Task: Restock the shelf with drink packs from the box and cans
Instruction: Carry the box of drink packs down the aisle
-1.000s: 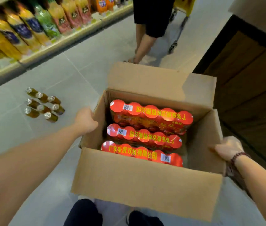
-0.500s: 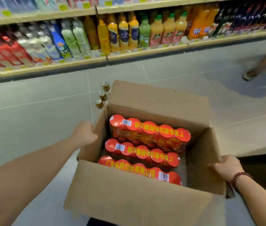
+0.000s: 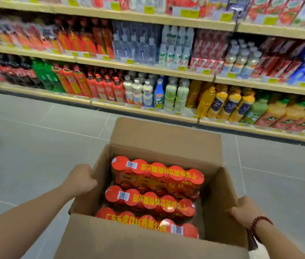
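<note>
I am holding the open brown cardboard box [image 3: 129,243] in front of me, over the grey tiled floor [image 3: 26,146]. My left hand [image 3: 81,181] is gripping the top edge of its left wall, fingers curled over the rim. My right hand [image 3: 245,212], with a red beaded bracelet [image 3: 260,221] at the wrist, is clasping the right wall. Three red shrink-wrapped drink packs [image 3: 157,174] with yellow lettering are lying in rows inside the box. The pale wooden shelf [image 3: 148,68], crowded with colourful plastic bottles [image 3: 170,94], is standing across the far side.
</note>
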The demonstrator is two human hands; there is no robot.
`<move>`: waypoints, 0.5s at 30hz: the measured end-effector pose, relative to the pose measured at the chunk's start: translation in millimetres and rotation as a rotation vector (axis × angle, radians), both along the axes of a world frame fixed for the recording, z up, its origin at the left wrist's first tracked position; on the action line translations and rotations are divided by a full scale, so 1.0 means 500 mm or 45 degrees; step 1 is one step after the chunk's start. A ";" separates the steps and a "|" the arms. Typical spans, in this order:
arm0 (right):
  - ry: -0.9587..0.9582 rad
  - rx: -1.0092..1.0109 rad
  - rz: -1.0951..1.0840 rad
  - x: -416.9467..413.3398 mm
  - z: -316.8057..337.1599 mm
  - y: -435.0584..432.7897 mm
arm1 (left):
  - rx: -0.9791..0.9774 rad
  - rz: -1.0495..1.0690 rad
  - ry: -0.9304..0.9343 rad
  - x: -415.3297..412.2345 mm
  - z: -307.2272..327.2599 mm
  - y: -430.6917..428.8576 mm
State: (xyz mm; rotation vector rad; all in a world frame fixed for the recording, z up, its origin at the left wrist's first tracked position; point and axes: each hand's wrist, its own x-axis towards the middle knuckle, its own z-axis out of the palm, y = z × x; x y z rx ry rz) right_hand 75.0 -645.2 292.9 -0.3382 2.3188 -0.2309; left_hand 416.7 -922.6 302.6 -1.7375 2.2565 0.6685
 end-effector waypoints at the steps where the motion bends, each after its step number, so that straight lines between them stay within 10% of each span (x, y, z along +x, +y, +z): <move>1: 0.008 -0.024 0.039 -0.010 0.006 -0.056 | -0.016 0.038 -0.004 0.006 0.014 -0.039; 15: 0.118 -0.179 0.435 -0.086 0.097 -0.760 | -0.111 0.395 0.114 0.055 0.103 -0.557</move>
